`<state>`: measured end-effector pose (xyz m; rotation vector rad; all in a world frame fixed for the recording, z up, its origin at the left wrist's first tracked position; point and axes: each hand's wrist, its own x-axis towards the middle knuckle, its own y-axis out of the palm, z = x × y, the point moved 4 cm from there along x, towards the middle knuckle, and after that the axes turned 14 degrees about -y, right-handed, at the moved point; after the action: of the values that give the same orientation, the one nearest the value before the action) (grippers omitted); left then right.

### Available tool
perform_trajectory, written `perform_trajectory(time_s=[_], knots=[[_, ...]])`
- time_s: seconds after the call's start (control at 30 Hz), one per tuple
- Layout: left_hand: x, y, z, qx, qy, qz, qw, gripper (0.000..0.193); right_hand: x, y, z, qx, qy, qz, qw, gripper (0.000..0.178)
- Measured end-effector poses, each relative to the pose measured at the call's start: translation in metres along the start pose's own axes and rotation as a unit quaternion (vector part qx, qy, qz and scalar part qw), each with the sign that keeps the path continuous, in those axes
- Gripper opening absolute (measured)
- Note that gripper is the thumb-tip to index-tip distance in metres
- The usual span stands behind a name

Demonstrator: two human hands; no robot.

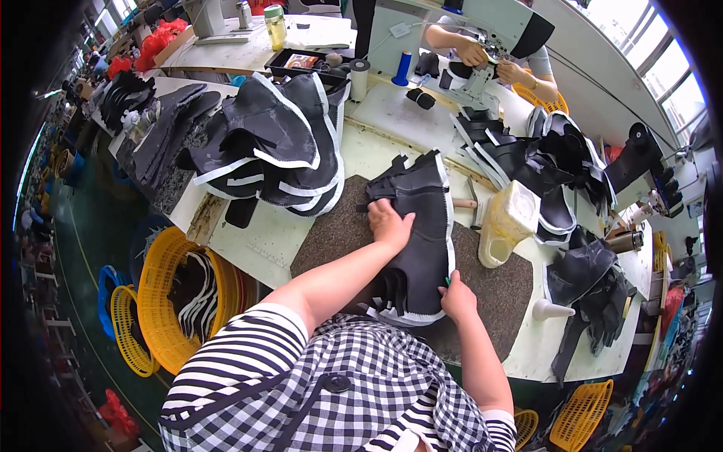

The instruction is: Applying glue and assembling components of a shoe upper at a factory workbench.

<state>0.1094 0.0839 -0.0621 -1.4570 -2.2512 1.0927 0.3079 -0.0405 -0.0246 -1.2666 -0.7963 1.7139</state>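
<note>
Panel (426,226) in black with a white-edged border is basically sandwiched between the two hands here, lying on a brown mat (331,233) on the worktop (252,252). Its long side runs away from the body, so the left hand (389,226) is on the left edge, partway toward the far end, and the right hand (459,298) sits lower down, at the white right edge near the close end. So most of the panel is right of the left fingers and up and left of the right ones. The right hand's the nearer one to that white border, and to the close end too.

Left fingers look bent over some tabs with the thumb out on the panel; can't tell if they're pinching or just pressing. Right fingers are closed around a small green tool (448,281), only a bit poking out, so no clue what kind.

Beyond the right fingers there's a hammer (465,203), then a cut-open plastic jug (508,222) up and to the right. A white cone (553,309) is off to their right. Up and left of the left fingers: a fat pile of similar white-edged pieces (282,128).
</note>
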Motion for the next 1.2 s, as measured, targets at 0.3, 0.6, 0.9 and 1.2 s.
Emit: perform_trajectory(time_s=[0.3,0.6,0.9,1.2], knots=[[0.010,-0.019,-0.030,-0.247,0.005,0.294,0.923,0.050,0.001,0.000,-0.004,0.026,-0.005,-0.014,1.000,0.042],[-0.037,-0.060,-0.018,0.001,0.263,0.063,0.963,0.041,-0.001,-0.002,-0.018,0.224,-0.040,-0.063,0.972,0.049],[0.030,-0.039,0.036,0.053,-0.034,0.056,0.996,0.075,0.009,0.000,0.024,0.114,-0.001,0.053,0.992,0.057],[0.030,-0.028,0.054,-0.008,-0.109,0.178,0.978,0.092,-0.022,0.014,0.032,0.140,-0.020,0.088,0.986,0.059]])
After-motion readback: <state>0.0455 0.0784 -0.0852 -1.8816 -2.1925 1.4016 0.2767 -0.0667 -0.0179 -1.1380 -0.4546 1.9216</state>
